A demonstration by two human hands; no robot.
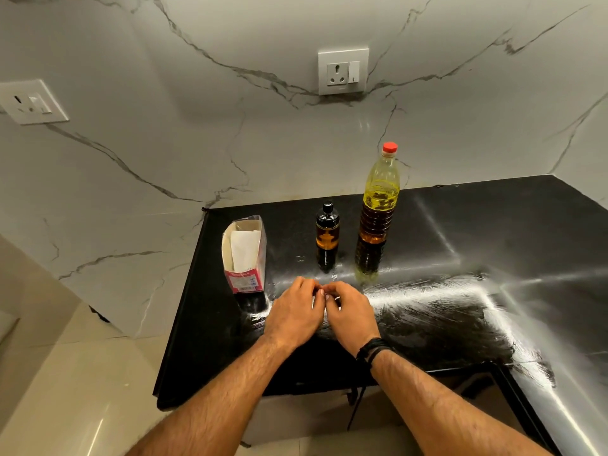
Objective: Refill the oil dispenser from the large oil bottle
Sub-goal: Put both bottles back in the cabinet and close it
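A large clear oil bottle (378, 205) with a red cap stands upright on the black counter (460, 225), holding yellow oil. Just left of it stands the small oil dispenser (327, 235), dark glass with a black top, closed and partly filled with amber oil. My left hand (296, 312) and my right hand (350, 312) meet in front of the dispenser, low over the counter. Their curled fingertips touch each other. A small pale patch shows between the fingertips; I cannot tell whether it is an object or glare.
An opened pink and white carton (245, 255) with white paper inside stands left of the dispenser, near the counter's left edge. The marble wall behind carries two socket plates (342, 72). The counter runs on to the right, with bright glare streaks.
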